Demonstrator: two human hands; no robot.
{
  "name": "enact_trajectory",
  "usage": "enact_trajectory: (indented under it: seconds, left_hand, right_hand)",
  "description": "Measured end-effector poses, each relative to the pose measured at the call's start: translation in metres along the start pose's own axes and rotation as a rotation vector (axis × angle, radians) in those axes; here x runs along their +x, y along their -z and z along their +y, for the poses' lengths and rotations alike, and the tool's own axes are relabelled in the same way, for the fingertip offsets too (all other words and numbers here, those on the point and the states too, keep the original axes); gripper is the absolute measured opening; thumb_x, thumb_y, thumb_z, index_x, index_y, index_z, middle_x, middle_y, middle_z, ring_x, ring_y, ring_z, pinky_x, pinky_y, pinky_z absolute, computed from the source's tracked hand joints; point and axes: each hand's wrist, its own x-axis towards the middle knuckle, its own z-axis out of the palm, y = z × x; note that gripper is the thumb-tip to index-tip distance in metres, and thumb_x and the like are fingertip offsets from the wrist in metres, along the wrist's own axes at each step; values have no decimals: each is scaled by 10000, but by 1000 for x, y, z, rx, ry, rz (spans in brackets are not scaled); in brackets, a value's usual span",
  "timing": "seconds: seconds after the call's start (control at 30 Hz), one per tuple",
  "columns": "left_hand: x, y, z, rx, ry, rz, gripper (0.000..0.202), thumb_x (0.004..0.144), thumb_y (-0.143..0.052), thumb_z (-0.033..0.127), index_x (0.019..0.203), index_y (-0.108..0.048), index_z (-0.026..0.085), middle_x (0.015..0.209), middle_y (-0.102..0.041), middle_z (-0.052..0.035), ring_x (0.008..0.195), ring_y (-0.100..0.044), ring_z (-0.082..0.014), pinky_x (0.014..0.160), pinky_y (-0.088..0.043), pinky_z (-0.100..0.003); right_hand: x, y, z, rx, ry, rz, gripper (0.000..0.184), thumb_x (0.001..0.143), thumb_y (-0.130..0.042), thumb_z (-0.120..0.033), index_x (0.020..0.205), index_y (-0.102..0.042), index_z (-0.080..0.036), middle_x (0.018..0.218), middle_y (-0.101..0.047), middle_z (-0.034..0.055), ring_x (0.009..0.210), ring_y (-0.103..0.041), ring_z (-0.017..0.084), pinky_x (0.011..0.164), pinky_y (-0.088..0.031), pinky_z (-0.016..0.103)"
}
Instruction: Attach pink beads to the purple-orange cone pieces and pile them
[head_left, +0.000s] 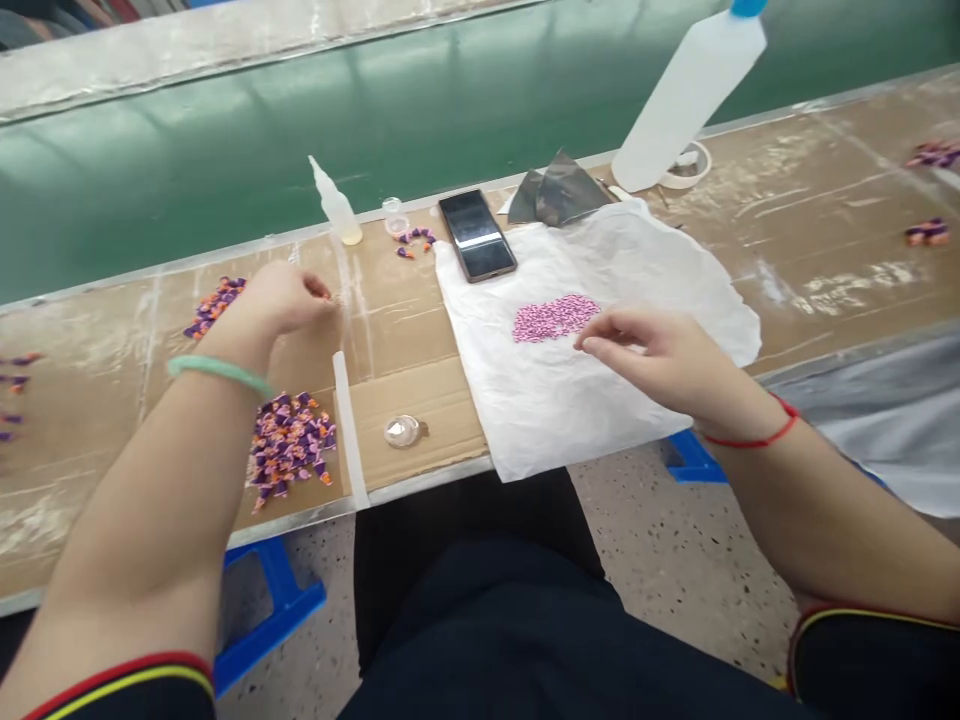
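Note:
My left hand (281, 298) is over the cardboard-topped bench with its fingers pinched. A bit of orange shows at its fingertips, likely part of a small piece; the rest is hidden. Behind that wrist lies a pile of small purple-and-orange pieces (217, 303), and a larger pile of purple, pink and orange pieces (292, 440) is nearer the front edge. My right hand (656, 355) has thumb and fingers brought together at the right edge of a patch of tiny pink pieces (553, 318) on a white sheet (570, 410). Whatever it pinches is too small to make out.
A phone (477, 235) rests on the sheet's back left corner. Behind stand a small dropper bottle (339, 212), a large white bottle (690, 105) and a tape roll (696, 165). A clear round dish (401, 430) and a white strip (349, 430) are in front.

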Motion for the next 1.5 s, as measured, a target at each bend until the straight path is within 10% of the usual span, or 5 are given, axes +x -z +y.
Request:
enact_trajectory:
  seconds: [0.3,0.57,1.0,1.27,1.5]
  left_hand:
    - [-69,11,-11,-484,-167,168,114,770,-697,272,819,-692,169,785,-658,31,742,-521,-107,735,-400,-236]
    - [-124,-10,-21,-916,-230,-15,85,758,-788,293,788,-718,254,581,-633,16,493,-534,-118,454,-422,-219]
    - [-200,-61,42,-1726,-104,-449,165,753,-865,323,743,-752,204,695,-677,-19,420,-549,-51,354,-372,-103]
    - [-200,-85,77,-1631,-177,-459,201,856,-743,335,790,-657,165,522,-534,43,419,-439,-54,402,-330,-144]
    - [-182,-83,107,-1295,-349,-134,135,839,-659,213,724,-664,142,654,-605,-2,559,-537,-96,533,-432,-212]
  right_hand:
    - [32,-30,27,-322,247,11,92,842,-596,-169,811,-674,-206,926,-676,89,928,-585,260,873,-481,434]
    - [37,-37,28,-356,278,1,94,836,-600,-149,771,-632,-209,911,-668,85,899,-564,250,907,-461,433]
    - [38,-54,27,-542,307,39,185,868,-478,-143,766,-625,-186,855,-632,144,894,-508,303,844,-429,472]
    - [23,-53,22,-503,357,65,162,881,-447,-118,795,-551,-208,877,-610,115,894,-507,286,870,-420,477]
    - [-17,-30,-39,-320,688,56,172,933,-470,-69,838,-483,-212,855,-577,74,844,-488,242,786,-433,403]
